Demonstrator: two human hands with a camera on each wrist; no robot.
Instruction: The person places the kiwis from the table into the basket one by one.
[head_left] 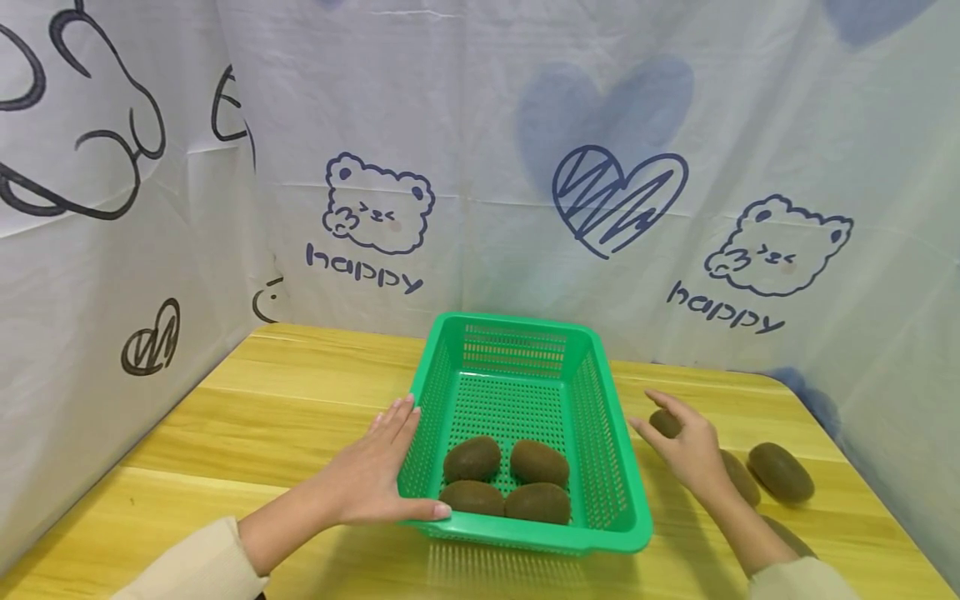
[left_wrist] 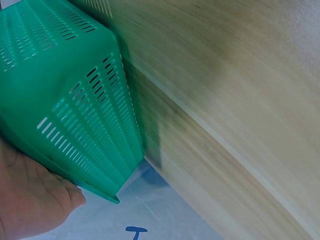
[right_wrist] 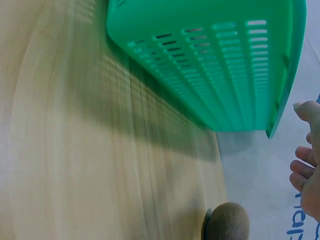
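Note:
A green plastic basket [head_left: 525, 400] with slotted walls stands on the table. Several brown kiwis [head_left: 540, 504] lie in its near end. My left hand [head_left: 375, 475] rests on the basket's left rim near the front corner, fingers straight and thumb along the front rim. In the left wrist view, part of that hand [left_wrist: 35, 195] shows against the rim. To the right of the basket, my right hand [head_left: 690, 450] hovers with thumb and fingers apart, holding nothing. Just past its fingers is a kiwi [head_left: 663, 422], partly covered by the hand in the head view; the right wrist view shows a kiwi [right_wrist: 228, 222] apart from the fingers.
More kiwis lie to the right on the wooden table [head_left: 300, 400], one [head_left: 780, 472] in plain sight and others partly behind the right hand and forearm. A white printed curtain [head_left: 480, 167] hangs behind the table and along both sides.

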